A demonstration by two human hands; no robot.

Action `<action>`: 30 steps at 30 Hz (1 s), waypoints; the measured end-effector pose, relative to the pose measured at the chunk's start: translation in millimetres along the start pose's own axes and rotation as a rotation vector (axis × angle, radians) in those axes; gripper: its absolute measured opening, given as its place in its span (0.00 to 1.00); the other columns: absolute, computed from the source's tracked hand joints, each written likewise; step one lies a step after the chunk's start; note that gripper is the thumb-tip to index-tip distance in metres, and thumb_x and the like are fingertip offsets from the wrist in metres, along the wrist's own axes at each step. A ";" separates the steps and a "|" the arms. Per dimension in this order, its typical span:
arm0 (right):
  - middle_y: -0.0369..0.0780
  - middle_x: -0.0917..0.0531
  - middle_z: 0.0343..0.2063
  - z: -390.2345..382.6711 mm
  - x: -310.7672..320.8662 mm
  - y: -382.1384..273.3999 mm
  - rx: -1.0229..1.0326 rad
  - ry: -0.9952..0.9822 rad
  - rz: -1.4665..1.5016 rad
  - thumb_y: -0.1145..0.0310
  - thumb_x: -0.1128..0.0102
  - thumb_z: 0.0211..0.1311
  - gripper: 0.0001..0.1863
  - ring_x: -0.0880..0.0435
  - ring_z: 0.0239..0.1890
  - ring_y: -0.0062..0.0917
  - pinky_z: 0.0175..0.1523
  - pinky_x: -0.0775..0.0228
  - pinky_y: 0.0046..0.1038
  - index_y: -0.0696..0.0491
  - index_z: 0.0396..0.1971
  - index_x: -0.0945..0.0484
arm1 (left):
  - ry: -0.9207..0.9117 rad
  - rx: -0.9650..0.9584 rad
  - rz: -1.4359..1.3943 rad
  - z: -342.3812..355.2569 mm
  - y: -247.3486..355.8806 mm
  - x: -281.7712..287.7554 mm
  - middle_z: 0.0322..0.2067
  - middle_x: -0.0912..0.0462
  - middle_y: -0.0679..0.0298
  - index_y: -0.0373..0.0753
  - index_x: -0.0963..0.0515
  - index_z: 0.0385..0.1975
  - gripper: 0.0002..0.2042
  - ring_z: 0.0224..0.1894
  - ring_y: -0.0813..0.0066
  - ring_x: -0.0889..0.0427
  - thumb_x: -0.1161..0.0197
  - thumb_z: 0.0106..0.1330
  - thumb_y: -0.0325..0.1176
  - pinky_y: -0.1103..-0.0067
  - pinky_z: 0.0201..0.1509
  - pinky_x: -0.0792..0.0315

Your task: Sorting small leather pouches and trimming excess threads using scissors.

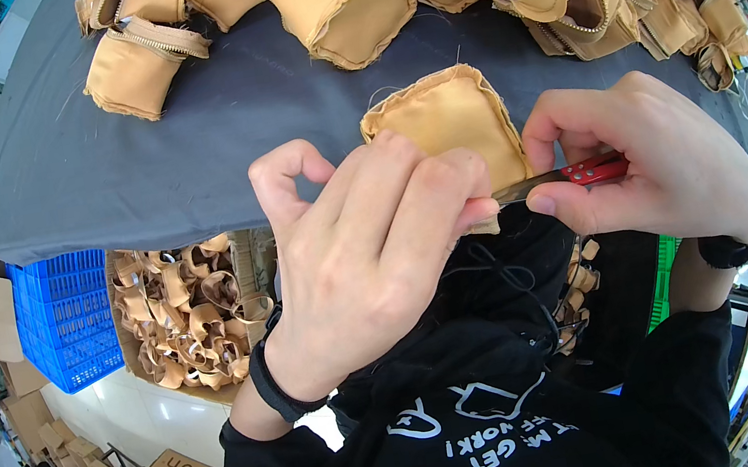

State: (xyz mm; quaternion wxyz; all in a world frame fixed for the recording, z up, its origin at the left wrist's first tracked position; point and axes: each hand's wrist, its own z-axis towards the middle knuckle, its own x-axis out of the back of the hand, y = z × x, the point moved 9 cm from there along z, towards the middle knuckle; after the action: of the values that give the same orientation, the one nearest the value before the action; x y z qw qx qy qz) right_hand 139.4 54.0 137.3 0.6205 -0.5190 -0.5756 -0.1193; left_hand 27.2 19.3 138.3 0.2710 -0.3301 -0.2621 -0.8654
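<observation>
Ideally, the left hand [361,245], pinching the tan pouch [458,117] at the near edge of the tabletop [178,167], holds its seam taut while the right hand [646,156], closed around the red-handled tool [594,169], moves its metal end lightly, clear of the opposite fingers.

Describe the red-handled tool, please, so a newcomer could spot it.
Find the dark table; over its near edge is a tan pouch. At the pouch's lower edge, the right hand holds the tool, whose riveted red handle sets it apart from the pouch.
</observation>
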 end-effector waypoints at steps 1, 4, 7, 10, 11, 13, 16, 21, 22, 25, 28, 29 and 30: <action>0.36 0.31 0.06 -0.3 1.4 -2.7 0.028 0.023 -0.016 0.66 0.36 0.46 0.12 0.36 0.08 0.24 0.17 0.49 0.23 0.54 0.25 0.30 | 0.004 -0.003 0.006 0.4 0.5 0.1 0.21 0.28 0.76 0.43 0.28 0.25 0.08 0.22 0.77 0.33 0.35 0.50 0.33 0.76 0.36 0.47; 0.35 0.31 0.06 0.1 0.3 -5.4 0.061 0.027 -0.026 0.66 0.35 0.46 0.12 0.35 0.08 0.24 0.17 0.49 0.23 0.54 0.25 0.30 | 0.018 -0.006 0.010 -0.6 0.7 -1.0 0.21 0.28 0.76 0.43 0.28 0.25 0.08 0.22 0.77 0.32 0.35 0.50 0.33 0.76 0.36 0.47; 0.35 0.30 0.06 1.7 -0.6 -4.2 0.054 0.013 -0.031 0.67 0.35 0.45 0.13 0.34 0.08 0.24 0.17 0.49 0.22 0.54 0.25 0.30 | 0.018 -0.007 0.016 -0.6 0.7 -0.6 0.21 0.28 0.76 0.43 0.28 0.25 0.08 0.22 0.77 0.32 0.35 0.50 0.34 0.75 0.36 0.47; 0.35 0.31 0.06 1.0 -0.6 -4.0 0.059 0.017 -0.065 0.66 0.35 0.45 0.13 0.35 0.08 0.23 0.17 0.49 0.22 0.54 0.25 0.30 | 0.003 0.000 0.000 -0.5 0.1 -0.2 0.22 0.28 0.75 0.43 0.28 0.25 0.08 0.22 0.76 0.32 0.35 0.51 0.33 0.75 0.38 0.46; 0.35 0.31 0.06 1.5 -0.3 -4.5 0.061 0.016 -0.066 0.66 0.35 0.45 0.13 0.35 0.08 0.23 0.17 0.49 0.22 0.54 0.25 0.30 | 0.004 0.001 0.002 0.7 -1.9 1.6 0.22 0.28 0.75 0.43 0.28 0.25 0.08 0.22 0.76 0.32 0.35 0.51 0.33 0.75 0.38 0.46; 0.35 0.31 0.07 2.1 -0.3 0.2 0.015 -0.007 0.000 0.67 0.35 0.46 0.13 0.35 0.08 0.23 0.18 0.49 0.22 0.54 0.25 0.30 | -0.010 0.007 -0.155 5.0 -8.9 6.1 0.22 0.28 0.72 0.40 0.27 0.26 0.07 0.23 0.77 0.33 0.36 0.52 0.30 0.78 0.36 0.44; 0.36 0.32 0.07 1.8 -1.5 1.0 -0.011 -0.026 0.026 0.67 0.35 0.46 0.13 0.35 0.09 0.23 0.18 0.49 0.22 0.55 0.25 0.30 | -0.035 0.245 -0.304 1.8 -33.5 14.9 0.22 0.29 0.69 0.37 0.26 0.27 0.06 0.24 0.78 0.34 0.36 0.53 0.28 0.83 0.32 0.42; 0.36 0.32 0.07 3.6 -1.5 -10.0 0.105 0.045 -0.033 0.66 0.35 0.47 0.13 0.35 0.09 0.25 0.18 0.48 0.23 0.54 0.25 0.30 | -0.088 0.194 -0.230 3.8 -37.6 24.3 0.22 0.31 0.69 0.37 0.22 0.27 0.07 0.24 0.79 0.36 0.34 0.51 0.32 0.84 0.30 0.43; 0.36 0.31 0.07 4.1 -1.1 -13.8 0.140 0.054 -0.033 0.65 0.35 0.47 0.13 0.35 0.09 0.25 0.18 0.48 0.23 0.54 0.25 0.30 | -0.171 0.186 -0.219 5.1 -33.7 21.5 0.21 0.32 0.69 0.39 0.21 0.27 0.08 0.24 0.78 0.36 0.33 0.49 0.34 0.83 0.32 0.43; 0.36 0.32 0.07 6.1 -2.1 -18.1 0.160 0.061 -0.060 0.65 0.35 0.47 0.12 0.35 0.09 0.26 0.17 0.48 0.24 0.53 0.25 0.30 | -0.265 0.184 -0.217 1.7 -28.9 15.7 0.21 0.33 0.70 0.42 0.19 0.28 0.11 0.24 0.78 0.36 0.32 0.46 0.37 0.81 0.35 0.44; 0.35 0.32 0.07 8.3 -3.3 -15.8 0.134 0.040 -0.037 0.65 0.35 0.47 0.12 0.35 0.09 0.26 0.17 0.49 0.24 0.53 0.25 0.30 | -0.282 0.173 -0.232 -0.2 -28.7 8.3 0.20 0.33 0.71 0.44 0.19 0.28 0.11 0.23 0.78 0.36 0.31 0.44 0.38 0.80 0.37 0.44; 0.35 0.32 0.07 8.9 -3.5 -15.1 0.133 0.039 -0.036 0.65 0.35 0.47 0.12 0.35 0.09 0.26 0.17 0.49 0.24 0.53 0.25 0.30 | -0.287 0.156 -0.236 -0.2 -28.1 5.8 0.20 0.33 0.72 0.44 0.19 0.27 0.10 0.23 0.78 0.36 0.31 0.44 0.37 0.81 0.37 0.45; 0.35 0.33 0.07 8.4 -3.7 -15.1 0.123 0.035 -0.038 0.65 0.36 0.47 0.12 0.35 0.09 0.26 0.17 0.49 0.25 0.53 0.25 0.30 | -0.286 0.156 -0.236 -0.6 -27.7 5.8 0.20 0.33 0.72 0.44 0.19 0.27 0.10 0.23 0.78 0.36 0.31 0.44 0.37 0.81 0.37 0.45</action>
State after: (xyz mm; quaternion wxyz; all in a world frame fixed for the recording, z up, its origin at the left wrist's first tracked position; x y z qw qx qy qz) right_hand 122.1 52.4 140.2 0.6590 -0.4666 -0.5806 -0.1043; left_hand 5.5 37.1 134.5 0.1526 -0.3947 -0.4010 -0.8125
